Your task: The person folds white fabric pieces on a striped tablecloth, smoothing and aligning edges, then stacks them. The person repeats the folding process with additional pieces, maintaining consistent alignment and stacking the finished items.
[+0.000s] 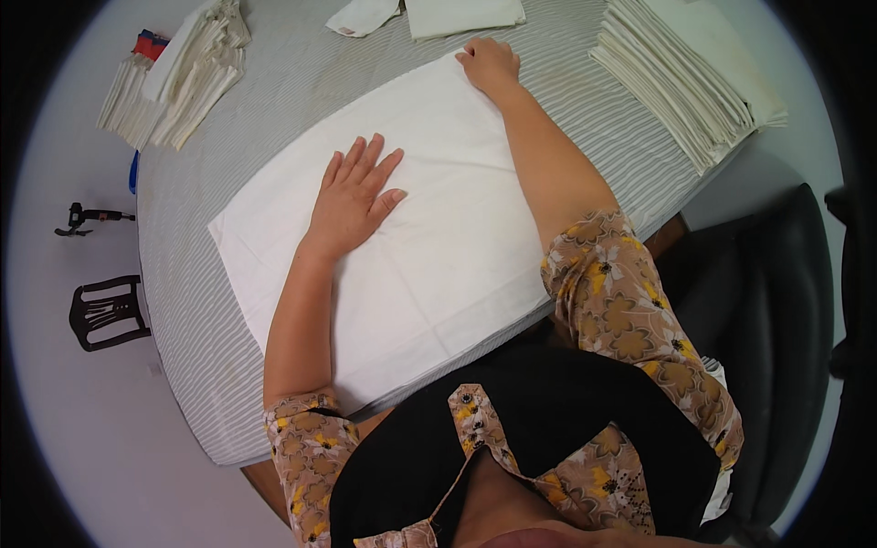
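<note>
A large rectangular white cloth [457, 247] lies spread at a slant over a table covered with a grey-and-white striped sheet [183, 301]. My left hand [352, 196] rests flat on the middle-left of the cloth, palm down, its fingers spread. At the cloth's far right corner is my right hand [491, 66], its fingers curled in and closed on the edge there. Faint creases run across the cloth near my right forearm. The near edge of the cloth reaches the table's front edge, close to my body.
Folded white cloths [681, 82] are stacked at the table's far right. Another white pile [178, 78] stands far left, with a red and blue item by it. More folded white fabric [466, 16] lies at the back. A black chair [767, 274] stands right; a dark plastic chair [108, 312] left.
</note>
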`<state>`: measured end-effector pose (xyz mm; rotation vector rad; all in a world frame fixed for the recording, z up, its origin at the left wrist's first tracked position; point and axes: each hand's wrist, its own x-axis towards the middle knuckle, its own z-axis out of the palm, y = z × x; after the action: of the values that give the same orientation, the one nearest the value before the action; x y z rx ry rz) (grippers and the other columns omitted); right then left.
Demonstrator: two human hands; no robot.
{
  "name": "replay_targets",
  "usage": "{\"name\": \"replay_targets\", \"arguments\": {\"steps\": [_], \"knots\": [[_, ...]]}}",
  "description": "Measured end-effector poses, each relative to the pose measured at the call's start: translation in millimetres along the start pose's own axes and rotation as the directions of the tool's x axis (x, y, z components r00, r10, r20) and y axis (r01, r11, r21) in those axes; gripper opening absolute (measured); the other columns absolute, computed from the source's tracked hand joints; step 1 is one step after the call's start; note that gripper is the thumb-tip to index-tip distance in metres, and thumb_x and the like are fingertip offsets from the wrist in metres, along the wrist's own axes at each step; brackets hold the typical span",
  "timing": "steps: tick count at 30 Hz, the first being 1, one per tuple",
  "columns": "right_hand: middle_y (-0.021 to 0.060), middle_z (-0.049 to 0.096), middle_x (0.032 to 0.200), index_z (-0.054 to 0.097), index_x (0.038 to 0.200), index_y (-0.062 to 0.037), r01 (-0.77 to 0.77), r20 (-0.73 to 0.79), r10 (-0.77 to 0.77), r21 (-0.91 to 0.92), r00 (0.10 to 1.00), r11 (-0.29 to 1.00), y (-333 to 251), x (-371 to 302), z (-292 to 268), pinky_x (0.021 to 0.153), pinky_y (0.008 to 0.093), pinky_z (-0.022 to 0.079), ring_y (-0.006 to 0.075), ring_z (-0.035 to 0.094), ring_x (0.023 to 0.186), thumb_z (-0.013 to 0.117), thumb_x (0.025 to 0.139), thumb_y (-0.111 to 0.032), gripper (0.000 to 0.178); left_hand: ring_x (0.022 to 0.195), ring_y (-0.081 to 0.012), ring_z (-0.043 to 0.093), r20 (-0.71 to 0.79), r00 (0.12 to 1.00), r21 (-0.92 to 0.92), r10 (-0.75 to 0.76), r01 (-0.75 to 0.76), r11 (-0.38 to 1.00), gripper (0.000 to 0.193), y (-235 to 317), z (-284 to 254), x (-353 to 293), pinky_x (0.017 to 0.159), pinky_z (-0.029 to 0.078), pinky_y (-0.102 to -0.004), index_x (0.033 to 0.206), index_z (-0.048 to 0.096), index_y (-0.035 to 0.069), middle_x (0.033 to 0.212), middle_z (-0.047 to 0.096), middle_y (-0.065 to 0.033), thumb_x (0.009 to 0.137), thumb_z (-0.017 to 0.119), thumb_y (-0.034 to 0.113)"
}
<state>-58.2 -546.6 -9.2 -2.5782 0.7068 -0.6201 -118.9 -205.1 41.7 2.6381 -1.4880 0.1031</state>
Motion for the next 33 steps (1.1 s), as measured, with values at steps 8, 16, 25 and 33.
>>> {"name": "replay_targets", "arguments": {"steps": [8, 16, 25, 33], "knots": [[-0.0009, 0.073, 0.094, 0.073, 0.101, -0.0211, -0.031, 0.147, 0.005, 0.176, 0.989, 0.984, 7, 10, -13, 0.100, 0.0424, 0.031, 0.0226, 0.064, 0.097, 0.067, 0.093, -0.052, 0.032, 0.155, -0.0235, 0.024, 0.011, 1.000, 0.040, 0.005, -0.005, 0.999, 0.055, 6, -1, -1, 0.127, 0.013, -0.0471, 0.155, 0.044, 0.025, 0.167, 0.032, -0.0052, 0.107, 0.043, 0.050], [0.0027, 0.076, 0.096, 0.076, 0.094, -0.0148, -0.067, 0.339, 0.002, 0.182, 0.941, 0.981, -1, 9, -35, 0.098, 0.0477, 0.042, 0.0279, 0.069, 0.097, 0.061, 0.095, -0.055, 0.043, 0.153, -0.0241, 0.029, -0.034, 0.999, 0.030, 0.019, -0.018, 0.999, 0.054, 12, -5, -2, 0.126, 0.019, -0.0457, 0.152, 0.048, 0.023, 0.164, 0.037, -0.0068, 0.105, 0.048, 0.048], [0.0077, 0.071, 0.103, 0.072, 0.110, 0.0002, -0.467, 0.496, -0.108, 0.857, 0.861, 0.217, 55, 37, -14, 0.082, 0.0296, 0.056, 0.0178, 0.068, 0.092, 0.069, 0.095, -0.022, 0.026, 0.153, -0.0259, 0.030, -0.033, 0.999, 0.011, 0.039, -0.039, 0.999, 0.054, 11, -7, -2, 0.126, 0.020, -0.0453, 0.153, 0.047, 0.020, 0.163, 0.037, -0.0075, 0.105, 0.048, 0.045], [0.0089, 0.072, 0.108, 0.068, 0.123, -0.0045, -0.323, 0.387, -0.050, 0.828, 0.921, 0.458, 53, 40, 11, 0.081, 0.0356, 0.054, 0.0201, 0.066, 0.093, 0.073, 0.091, -0.022, 0.037, 0.153, -0.0244, 0.030, -0.025, 0.999, 0.004, 0.038, -0.038, 0.999, 0.054, 12, -7, -1, 0.126, 0.020, -0.0449, 0.153, 0.047, 0.020, 0.164, 0.037, -0.0060, 0.105, 0.049, 0.046]]}}
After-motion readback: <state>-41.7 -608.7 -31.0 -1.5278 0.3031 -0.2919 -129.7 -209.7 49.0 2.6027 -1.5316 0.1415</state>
